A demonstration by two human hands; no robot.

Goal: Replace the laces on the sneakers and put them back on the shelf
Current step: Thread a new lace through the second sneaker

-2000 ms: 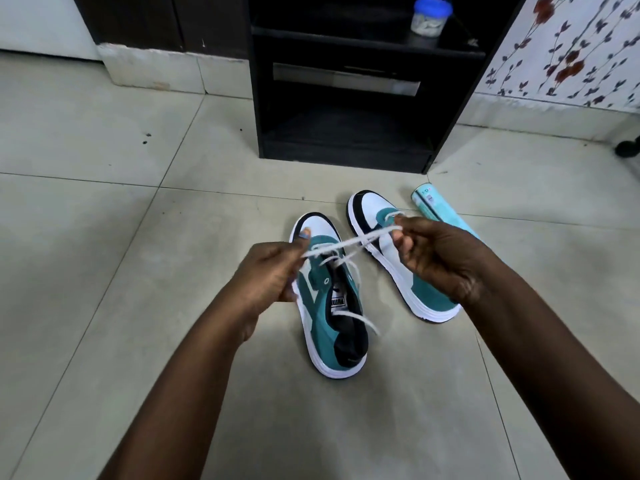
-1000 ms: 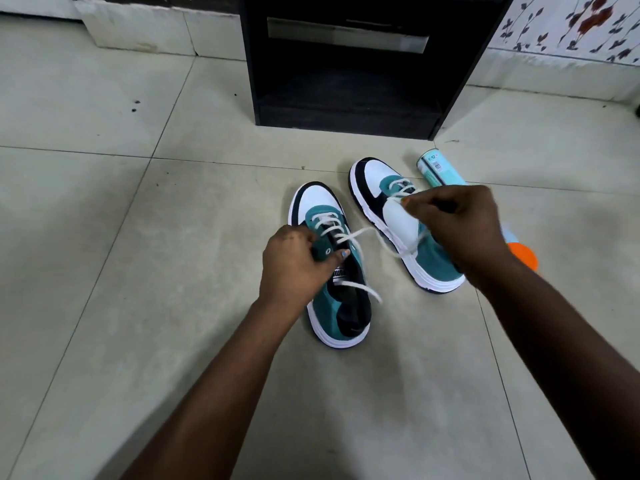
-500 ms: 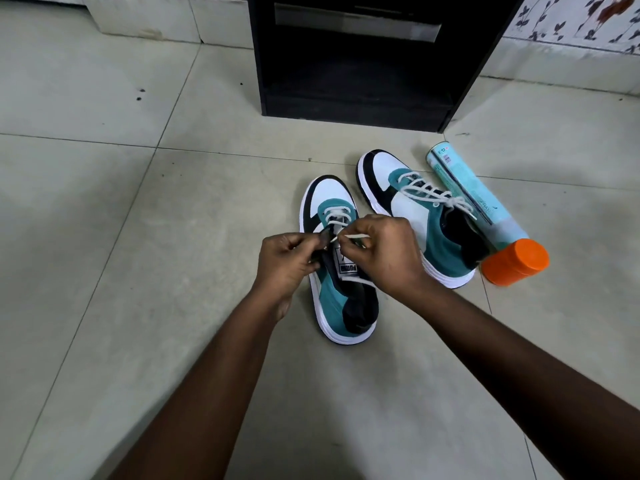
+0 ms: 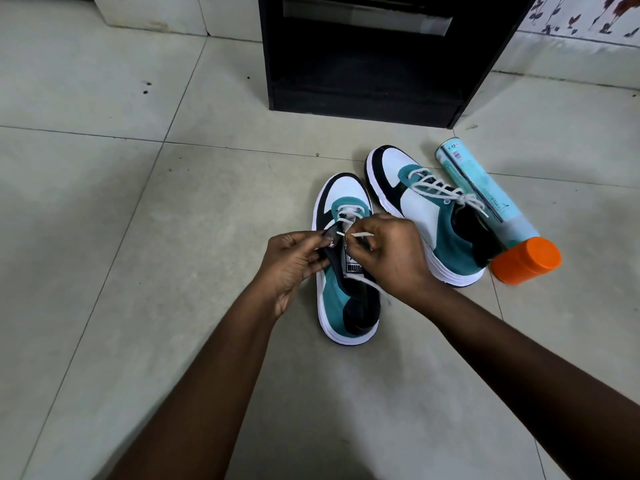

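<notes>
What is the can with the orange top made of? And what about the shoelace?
The spray can looks like metal with a printed teal label: smooth, stiff and round. Its orange cap looks like shiny plastic. The white lace on the sneaker beside it looks like woven cotton or similar cord: matte, soft and bendy.

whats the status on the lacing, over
Left hand pinching the eyelet flap of the near teal-and-white sneaker; right hand pinching the white lace tip. Far sneaker laced. Orange-capped spray can beside it; black shelf opening unobstructed.

Both hands point(image 4: 346, 258) at near sneaker's point(image 4: 346, 299) white lace point(image 4: 360, 234).
</notes>
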